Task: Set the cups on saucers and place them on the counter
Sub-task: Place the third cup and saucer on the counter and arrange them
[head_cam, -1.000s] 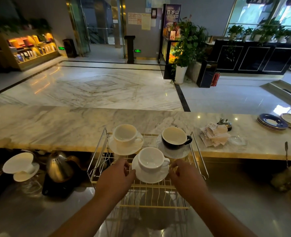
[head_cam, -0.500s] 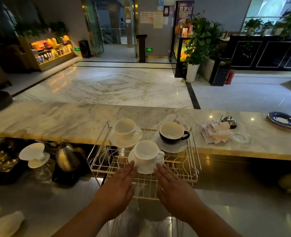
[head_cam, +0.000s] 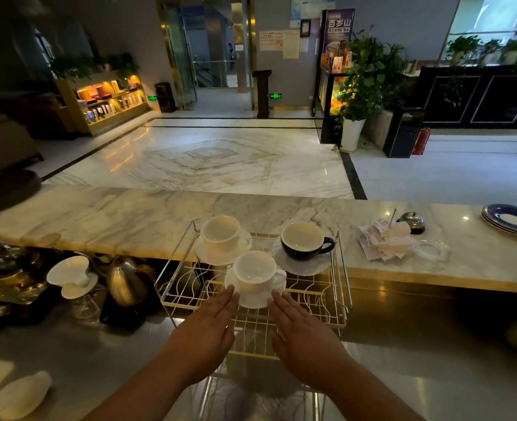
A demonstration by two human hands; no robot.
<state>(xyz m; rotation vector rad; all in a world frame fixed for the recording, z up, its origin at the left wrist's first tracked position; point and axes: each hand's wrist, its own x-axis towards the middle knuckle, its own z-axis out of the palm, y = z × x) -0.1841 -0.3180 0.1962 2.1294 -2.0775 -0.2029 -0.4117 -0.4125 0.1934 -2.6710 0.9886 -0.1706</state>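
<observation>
Counter: a long, white-veined marble counter (head_cam: 129,220); a white ceramic cup (head_cam: 220,235) and a black ceramic cup (head_cam: 302,241) are seen on saucers at its near edge.
Rack: a gold-toned wire rack (head_cam: 340,299) is set just before it.
Hands: the left hand (head_cam: 205,332) and right hand (head_cam: 305,335) are held apart with fingers straight, their tips touching opposite sides of the saucer. Nothing is gripped.
Cup and saucer: a glossy white front cup (head_cam: 252,270) is seated on a round white saucer (head_cam: 251,302) over the rack, short of the counter.
Handling: judged light, rigid, slippery and breakable. The saucer is best taken level by opposite rims.
</observation>
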